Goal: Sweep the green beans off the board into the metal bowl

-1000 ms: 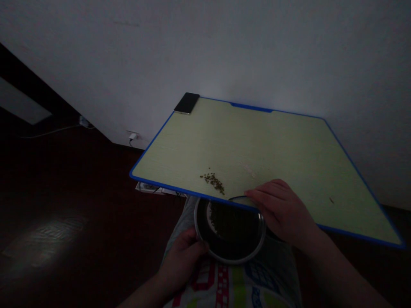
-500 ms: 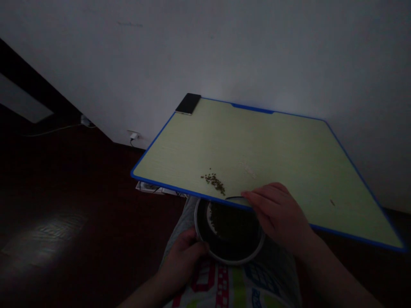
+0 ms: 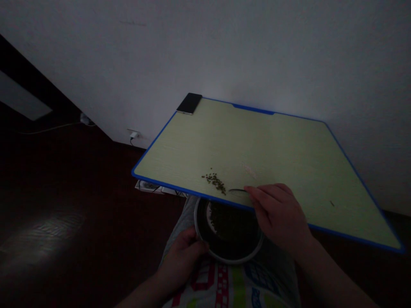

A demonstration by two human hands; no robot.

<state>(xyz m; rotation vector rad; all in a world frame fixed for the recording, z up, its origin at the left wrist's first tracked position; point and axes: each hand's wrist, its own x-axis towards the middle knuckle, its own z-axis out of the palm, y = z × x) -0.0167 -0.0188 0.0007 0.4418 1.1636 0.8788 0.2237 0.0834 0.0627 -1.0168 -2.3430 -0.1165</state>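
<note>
My left hand (image 3: 184, 256) grips the near-left rim of a round bowl (image 3: 237, 260), its thumb over the edge. The bowl rests at my lap, partly under the table's front edge. Many small dark green beans or grains (image 3: 231, 222) lie inside, with a pale patch of the bottom showing at left. Pinched in my right hand (image 3: 279, 209) is a thin, curved, dark-edged tool (image 3: 238, 190), whose kind I cannot make out. Its tip lies just right of a small scatter of greenish-brown beans or grains (image 3: 215, 182) on the table (image 3: 272, 145).
A phone (image 3: 189, 103) lies at the table's far-left corner, near the wall (image 3: 224, 51). Pale bits (image 3: 250, 171) and a small dark scrap (image 3: 332, 203) are on the tabletop. A plug (image 3: 134, 134) sits in the wall at left. Blue edging (image 3: 173, 187) borders the table.
My right hand has moved the tool slightly up and away from the table's front edge, beside the scattered grains. My left hand still grips the bowl.
</note>
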